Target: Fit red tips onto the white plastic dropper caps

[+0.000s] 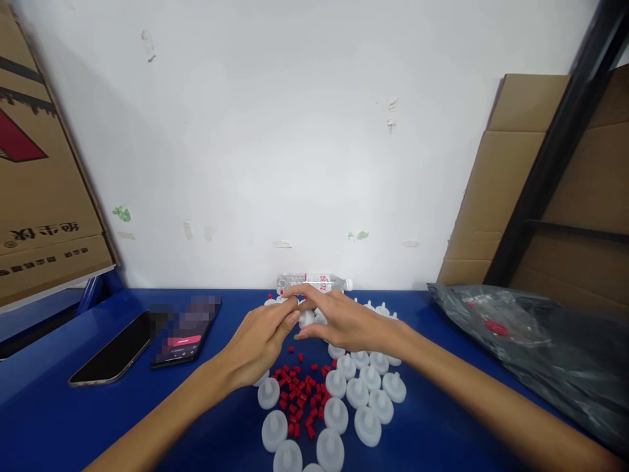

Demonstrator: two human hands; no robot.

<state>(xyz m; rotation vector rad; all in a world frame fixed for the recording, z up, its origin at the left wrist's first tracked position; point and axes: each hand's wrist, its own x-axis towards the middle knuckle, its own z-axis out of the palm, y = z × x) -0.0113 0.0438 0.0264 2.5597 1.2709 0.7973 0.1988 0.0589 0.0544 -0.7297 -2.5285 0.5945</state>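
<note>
My left hand (259, 342) and right hand (345, 321) meet fingertip to fingertip over the middle of the blue table (442, 432). The left hand's fingers are curled and bunched, pointing right and away from me. The right hand lies palm down, fingers stretched leftward across them. One white disc (306, 319) shows just below where they touch, right of the left fingertips and under the right fingers, so both hands are about equally close to it. Whether either hand actually pinches it, or some smaller piece, I cannot tell, because the fingers cover the contact. On the near side of the hands lies a heap of small red plugs (301, 393), ringed by other white discs (361, 387), stems up, mostly to the right. Farther off, against the wall, a water bottle (314, 283) lies on its side, long axis left to right. Two phones (115, 354) rest at the left. A dark plastic bag (531, 341) sits at the right, its contents hard to make out.
</note>
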